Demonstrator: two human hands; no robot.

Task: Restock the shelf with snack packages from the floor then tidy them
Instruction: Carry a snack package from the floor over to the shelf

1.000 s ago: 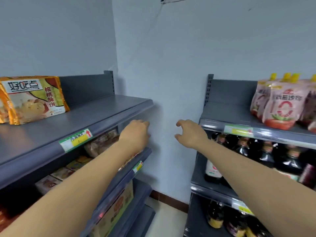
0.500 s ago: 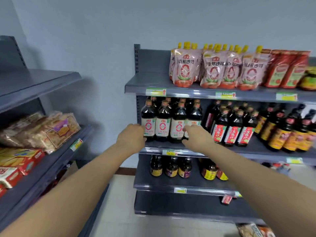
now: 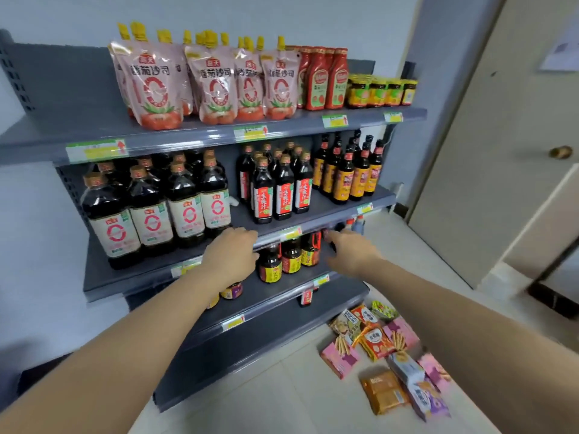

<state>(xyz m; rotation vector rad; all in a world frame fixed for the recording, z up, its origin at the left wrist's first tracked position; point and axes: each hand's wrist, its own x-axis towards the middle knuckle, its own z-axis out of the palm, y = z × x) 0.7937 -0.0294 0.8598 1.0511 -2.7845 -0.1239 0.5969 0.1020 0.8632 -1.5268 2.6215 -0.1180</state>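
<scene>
On the floor, just beside the bottom right corner of the shelf (image 3: 266,327), the snack packages (image 3: 376,344) lie in a loose heap of pink boxes, orange packs and a white box. Both arms reach towards the shelf. The left hand (image 3: 230,253) is at the front edge of the middle level, near the large dark bottles (image 3: 150,220). Its fingers are loosely curled and hold nothing; whether they touch the edge is unclear. The right hand (image 3: 352,250) is nearer the right end, its fingers loosely bent, slightly apart and empty.

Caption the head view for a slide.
Left hand and right hand, empty, reach toward the shelf; snack packages lie on the floor.
</scene>
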